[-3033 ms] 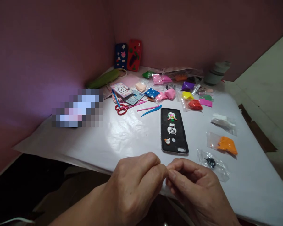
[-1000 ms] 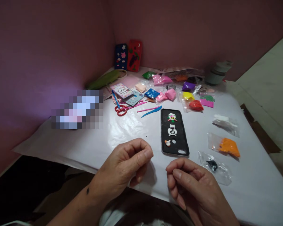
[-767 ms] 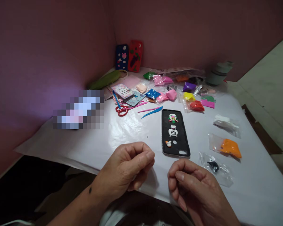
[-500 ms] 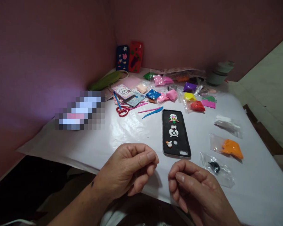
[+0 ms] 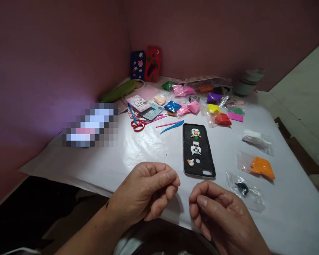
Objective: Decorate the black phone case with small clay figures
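Left hand (image 5: pixel 152 193) and right hand (image 5: pixel 220 212) curled, apart; whether anything is pinched cannot be told | case (image 5: pixel 204 151) laid flat on counter (image 5: pixel 103 166) just beyond, presumably kept within easy reach

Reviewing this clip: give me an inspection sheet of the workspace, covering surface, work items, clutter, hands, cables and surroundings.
Surface: white-covered table, one dark speck.
Work items: black phone case lying flat, white figures on it; white packet, orange packet and black packet to its right.
Clutter: red-handled scissors, blue tool, pink tool, cards, coloured packets behind.
Hands: left hand and right hand apart, near the case, fingers curled; anything small pinched can't be made out.
Cables: cord-like white strand, lower-left edge.
Surroundings: pinkish walls, upright blue case and red case, grey container, pixelated bright object.
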Tool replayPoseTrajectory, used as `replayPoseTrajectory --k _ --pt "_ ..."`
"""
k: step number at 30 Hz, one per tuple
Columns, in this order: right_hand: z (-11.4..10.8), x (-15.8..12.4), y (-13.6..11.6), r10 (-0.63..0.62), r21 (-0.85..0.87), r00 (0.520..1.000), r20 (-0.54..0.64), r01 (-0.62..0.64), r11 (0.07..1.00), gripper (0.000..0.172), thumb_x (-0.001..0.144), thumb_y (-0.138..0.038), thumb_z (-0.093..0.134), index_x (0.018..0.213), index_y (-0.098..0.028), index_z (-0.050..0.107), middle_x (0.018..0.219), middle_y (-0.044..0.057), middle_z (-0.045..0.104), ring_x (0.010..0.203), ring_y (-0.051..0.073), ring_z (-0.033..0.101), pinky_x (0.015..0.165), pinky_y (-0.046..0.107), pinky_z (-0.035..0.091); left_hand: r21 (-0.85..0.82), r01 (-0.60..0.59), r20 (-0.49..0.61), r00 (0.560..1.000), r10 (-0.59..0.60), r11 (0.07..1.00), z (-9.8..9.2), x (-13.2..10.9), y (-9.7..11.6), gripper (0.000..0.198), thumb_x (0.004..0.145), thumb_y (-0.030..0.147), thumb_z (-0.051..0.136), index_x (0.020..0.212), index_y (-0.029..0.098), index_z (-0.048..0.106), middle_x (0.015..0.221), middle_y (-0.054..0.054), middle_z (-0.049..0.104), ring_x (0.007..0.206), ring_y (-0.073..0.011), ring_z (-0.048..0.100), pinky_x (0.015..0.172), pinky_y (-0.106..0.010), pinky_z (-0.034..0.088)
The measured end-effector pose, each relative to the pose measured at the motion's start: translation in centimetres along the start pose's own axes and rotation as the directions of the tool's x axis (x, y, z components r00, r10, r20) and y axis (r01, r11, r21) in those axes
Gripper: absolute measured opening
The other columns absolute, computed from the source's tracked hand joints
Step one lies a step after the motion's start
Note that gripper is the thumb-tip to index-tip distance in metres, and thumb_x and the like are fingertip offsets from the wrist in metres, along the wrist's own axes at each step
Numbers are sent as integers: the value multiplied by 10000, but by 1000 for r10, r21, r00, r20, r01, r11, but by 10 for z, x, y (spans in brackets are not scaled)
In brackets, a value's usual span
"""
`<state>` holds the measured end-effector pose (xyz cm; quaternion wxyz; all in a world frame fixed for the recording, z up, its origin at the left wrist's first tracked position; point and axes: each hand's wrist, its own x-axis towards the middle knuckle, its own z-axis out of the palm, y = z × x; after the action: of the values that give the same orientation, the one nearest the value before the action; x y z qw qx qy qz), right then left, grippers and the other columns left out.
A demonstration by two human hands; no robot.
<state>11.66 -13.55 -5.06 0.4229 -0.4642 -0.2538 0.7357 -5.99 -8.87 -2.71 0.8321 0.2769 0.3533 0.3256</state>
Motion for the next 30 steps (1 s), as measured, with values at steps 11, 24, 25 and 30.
replayPoseTrajectory --k 11,24,25,30 --pt "-1 0 -2 10 19 1000 28 -10 1000 236 716 -388 758 727 -165 681 577 14 642 446 48 498 403 124 337 -54 13 53 999 -10 998 1 2 0 131 783 217 692 721 109 655 565 2 623 286 -1 393 277 -82 333" --pt "4 -6 -9 64 -52 997 -36 -65 996 285 681 -421 774 716 -158 670 584 24 638 471 67 493 421 152 312 740 -122 -180 911 370 661 -16 -11 34 172 839 315 607 780 157 641 542 59 513 416 -25 405 373 -111 275" --pt "5 -7 -11 58 -68 997 -45 -61 996 274 691 -416 769 721 -161 672 594 22 637 485 68 492 436 157 313 825 -133 -134 898 419 549 -17 -10 36 170 845 300 591 764 158 635 530 61 499 437 -34 410 396 -121 291" --pt "8 -9 -16 23 -140 994 -102 -37 990 277 674 -429 778 706 -174 675 596 13 629 522 77 481 476 169 319 989 -145 138 810 570 -33 -23 4 50 134 824 225 582 720 158 632 630 26 613 568 -83 522 533 -181 374"
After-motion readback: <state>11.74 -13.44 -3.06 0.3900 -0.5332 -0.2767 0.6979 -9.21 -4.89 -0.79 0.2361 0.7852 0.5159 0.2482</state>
